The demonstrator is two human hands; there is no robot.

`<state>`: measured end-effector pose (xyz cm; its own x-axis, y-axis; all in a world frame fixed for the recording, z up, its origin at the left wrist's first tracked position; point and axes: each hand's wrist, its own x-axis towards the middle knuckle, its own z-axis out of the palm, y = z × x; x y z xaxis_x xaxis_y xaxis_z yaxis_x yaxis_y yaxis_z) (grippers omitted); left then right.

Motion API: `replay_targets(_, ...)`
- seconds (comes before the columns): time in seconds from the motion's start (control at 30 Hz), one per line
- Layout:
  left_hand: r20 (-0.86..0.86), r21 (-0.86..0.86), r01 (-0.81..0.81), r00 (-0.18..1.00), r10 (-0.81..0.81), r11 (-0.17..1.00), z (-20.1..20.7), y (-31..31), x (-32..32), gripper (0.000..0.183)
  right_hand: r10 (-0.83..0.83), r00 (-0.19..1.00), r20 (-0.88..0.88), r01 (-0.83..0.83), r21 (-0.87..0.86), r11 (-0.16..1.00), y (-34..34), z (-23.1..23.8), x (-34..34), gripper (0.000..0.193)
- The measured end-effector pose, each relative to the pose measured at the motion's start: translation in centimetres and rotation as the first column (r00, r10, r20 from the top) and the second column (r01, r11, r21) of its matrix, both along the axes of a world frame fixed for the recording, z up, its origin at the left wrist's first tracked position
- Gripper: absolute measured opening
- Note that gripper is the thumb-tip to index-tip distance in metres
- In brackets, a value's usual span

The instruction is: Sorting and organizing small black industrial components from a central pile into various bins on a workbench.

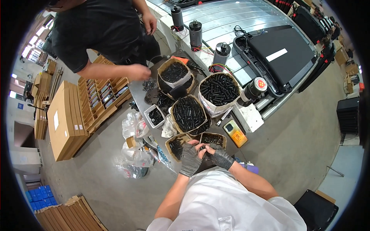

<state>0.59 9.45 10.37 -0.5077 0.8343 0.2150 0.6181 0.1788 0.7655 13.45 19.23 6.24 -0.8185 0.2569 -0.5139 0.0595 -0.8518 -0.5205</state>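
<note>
My left hand (pixel 191 158) and my right hand (pixel 218 155), both in grey fingerless gloves, meet close to my body at the table's near edge. Their fingertips pinch together around something small and dark that I cannot make out. Just beyond them sits a cardboard box of small dark fittings (pixel 213 139), partly covered by my right hand. To the left, a box of black screws or pins (pixel 176 146) is partly behind my left hand. Farther off stand a box heaped with black cylindrical parts (pixel 189 114) and a bag of similar black parts (pixel 219 89).
A phone in a yellow case (pixel 235 133) lies right of the boxes. A co-worker's hand (pixel 139 72) hovers over loose small rings (pixel 148 85). Motors (pixel 221 54) stand beside a conveyor (pixel 216 19) holding a black panel (pixel 283 56). Plastic bags (pixel 135 158) lie left, near cardboard stacks (pixel 65 123).
</note>
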Motion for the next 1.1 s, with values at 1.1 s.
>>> replay_targets(1.1,0.284,-0.094,-0.208,0.932,0.226,0.974,2.2,8.5,-9.5,0.022,-0.03,0.986,0.165,0.019,0.066,0.998,2.1,-0.8,1.6,0.036)
